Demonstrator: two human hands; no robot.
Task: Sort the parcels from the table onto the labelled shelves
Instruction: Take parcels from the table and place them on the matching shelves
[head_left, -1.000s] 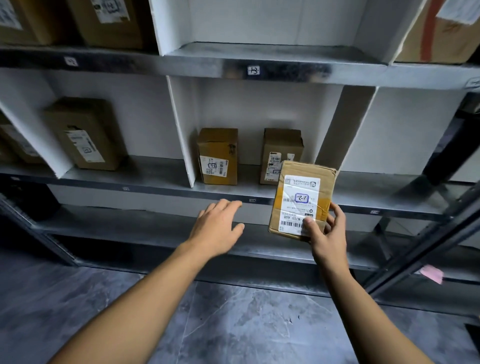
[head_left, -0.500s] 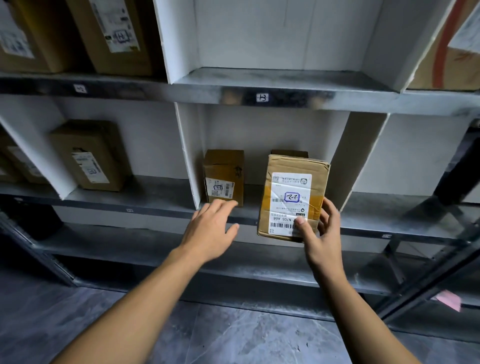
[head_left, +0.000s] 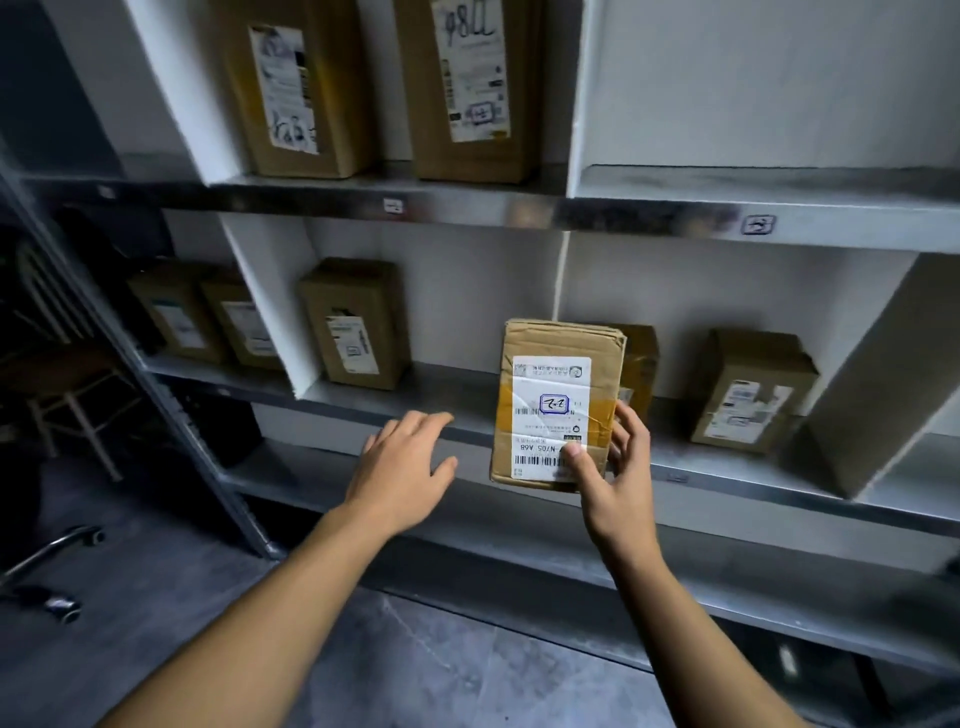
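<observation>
- The parcel (head_left: 555, 400) is pinched upright at its lower corner by the right hand (head_left: 618, 483), in front of the shelf (head_left: 675, 452);
- it is judged light, stiff cardboard, best gripped across its edges;
- the left hand (head_left: 400, 467) is spread empty beside it.

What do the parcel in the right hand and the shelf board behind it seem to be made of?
The parcel looks like brown corrugated cardboard, matte, with creased flaps and a white paper label. The shelf board looks like bare sheet metal, grey with dull reflections, probably galvanised steel.
</observation>
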